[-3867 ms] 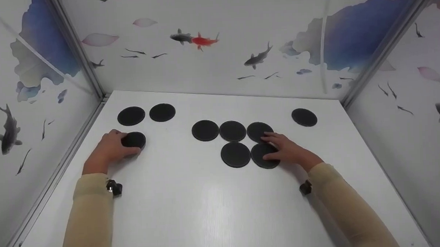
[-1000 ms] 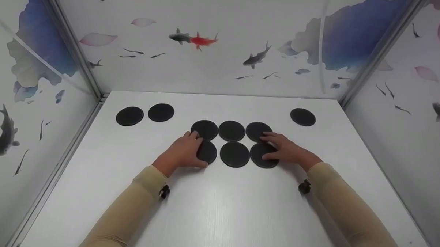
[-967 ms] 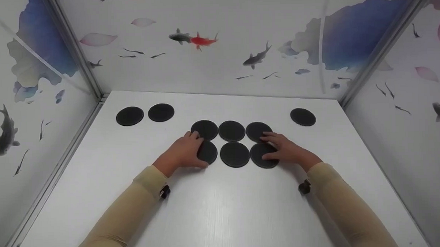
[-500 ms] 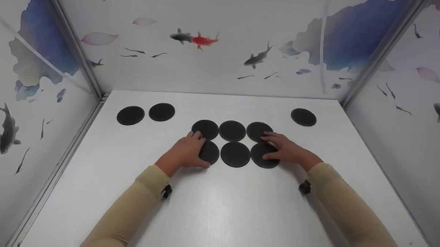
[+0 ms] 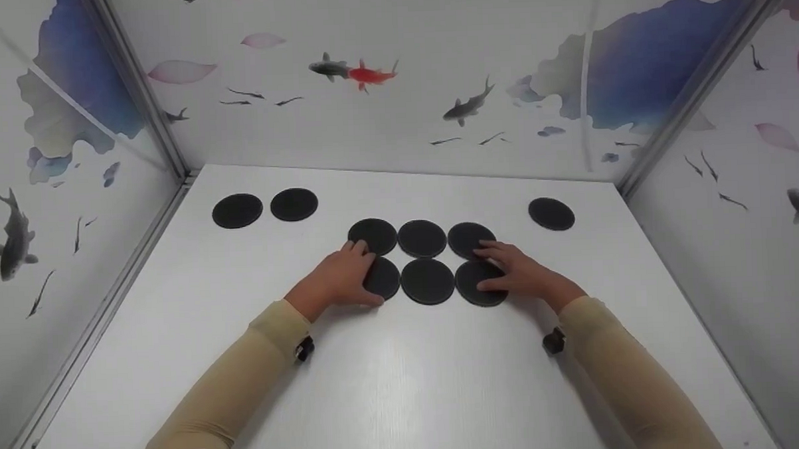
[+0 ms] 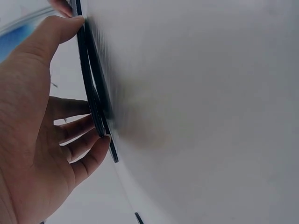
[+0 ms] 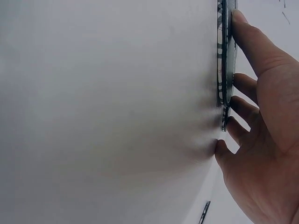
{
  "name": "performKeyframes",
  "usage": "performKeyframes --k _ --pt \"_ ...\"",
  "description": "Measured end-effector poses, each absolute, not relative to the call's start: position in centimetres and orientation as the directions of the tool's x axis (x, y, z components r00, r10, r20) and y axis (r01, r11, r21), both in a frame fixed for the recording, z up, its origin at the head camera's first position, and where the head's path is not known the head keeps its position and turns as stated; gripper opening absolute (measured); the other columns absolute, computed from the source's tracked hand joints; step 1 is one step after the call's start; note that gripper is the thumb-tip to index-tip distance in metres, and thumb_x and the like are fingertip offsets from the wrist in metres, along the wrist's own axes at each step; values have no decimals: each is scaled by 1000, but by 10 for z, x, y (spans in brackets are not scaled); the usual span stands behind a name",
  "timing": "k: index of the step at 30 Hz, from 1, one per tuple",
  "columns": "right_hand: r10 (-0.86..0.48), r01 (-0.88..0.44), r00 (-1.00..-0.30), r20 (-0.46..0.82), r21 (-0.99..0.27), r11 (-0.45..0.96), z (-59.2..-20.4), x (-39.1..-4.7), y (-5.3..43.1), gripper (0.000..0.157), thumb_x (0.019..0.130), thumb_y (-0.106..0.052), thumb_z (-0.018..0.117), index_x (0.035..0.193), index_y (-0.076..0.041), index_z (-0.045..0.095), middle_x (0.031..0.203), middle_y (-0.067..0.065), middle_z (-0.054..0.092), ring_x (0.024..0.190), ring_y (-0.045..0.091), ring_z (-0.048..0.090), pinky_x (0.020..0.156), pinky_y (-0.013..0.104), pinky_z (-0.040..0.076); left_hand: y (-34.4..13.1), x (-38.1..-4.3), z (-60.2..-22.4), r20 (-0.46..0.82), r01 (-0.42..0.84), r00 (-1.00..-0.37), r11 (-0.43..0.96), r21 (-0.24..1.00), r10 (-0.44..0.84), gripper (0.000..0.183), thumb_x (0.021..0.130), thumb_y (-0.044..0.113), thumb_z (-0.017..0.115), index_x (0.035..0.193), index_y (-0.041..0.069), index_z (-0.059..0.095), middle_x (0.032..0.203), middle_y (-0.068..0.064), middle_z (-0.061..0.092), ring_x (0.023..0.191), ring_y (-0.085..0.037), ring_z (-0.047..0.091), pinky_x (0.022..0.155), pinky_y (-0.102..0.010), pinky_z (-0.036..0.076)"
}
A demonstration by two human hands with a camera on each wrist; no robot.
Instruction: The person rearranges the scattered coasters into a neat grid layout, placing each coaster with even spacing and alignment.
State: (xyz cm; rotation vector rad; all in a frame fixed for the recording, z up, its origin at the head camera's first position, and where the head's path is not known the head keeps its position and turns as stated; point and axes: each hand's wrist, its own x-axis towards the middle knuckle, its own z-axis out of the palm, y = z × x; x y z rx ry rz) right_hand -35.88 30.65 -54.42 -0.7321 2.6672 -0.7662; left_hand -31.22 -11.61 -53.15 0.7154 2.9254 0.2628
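Left hand (image 5: 341, 276) grips front-left black disc (image 5: 386, 279) between thumb and fingers | round, no long axis, it sits right of the palm, touching or just beside front-middle disc (image 5: 428, 281) | farther right hand (image 5: 521, 273), fingers spread, touches front-right disc (image 5: 476, 286)

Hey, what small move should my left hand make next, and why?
Probably have the left hand release its flat black round disc: it already sits beside the near row's middle black round disc, filling out two rows of three on the white table.
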Motion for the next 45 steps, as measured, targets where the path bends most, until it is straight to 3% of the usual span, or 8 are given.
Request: performKeyframes --k 17,27,33,36,40,45 --pt "-530 -392 -839 -124 -538 746 -545 -357 306 89 96 -49 87 168 -12 48 181 14 27 167 44 19 132 65 21 -118 -310 -533 -96 438 -879 869 230 468 106 89 65 85 164 -1 48 171 -27 36 154 -42 44 125 -52 42" --pt "-540 -403 -833 -120 -537 741 -546 -359 306 88 96 -48 87 167 -12 49 181 14 28 167 44 19 133 65 21 -117 -309 -532 -95 423 -886 874 238 455 106 88 63 87 163 -1 49 168 -25 40 147 -40 50 123 -51 45" --pt "-539 -396 -832 -129 -543 741 -547 -361 306 89 96 -48 87 168 -13 49 181 14 27 167 44 18 133 65 20 -119 -310 -533 -105 419 -885 875 241 453 109 88 65 87 165 0 47 172 -26 36 153 -42 46 125 -52 42" --pt "-541 -400 -832 -125 -540 741 -548 -361 306 89 96 -48 87 168 -13 49 181 13 27 167 44 19 133 65 20 -122 -311 -533 -83 423 -886 870 254 455 108 86 66 87 163 0 49 165 -25 43 144 -39 53 122 -51 46" --pt "-541 -399 -832 -121 -548 735 -547 -360 306 89 95 -48 88 168 -13 50 181 13 27 167 43 19 133 65 20 -129 -312 -529 -15 428 -892 854 295 452 99 90 64 86 159 1 55 149 -19 53 128 -34 58 114 -50 51" --pt "-539 -394 -834 -118 -556 732 -546 -359 306 88 95 -46 88 167 -12 50 181 14 27 167 44 19 132 65 20 -149 -325 -526 124 400 -916 844 358 382 71 100 51 80 150 3 64 139 -16 58 126 -33 62 112 -50 52"
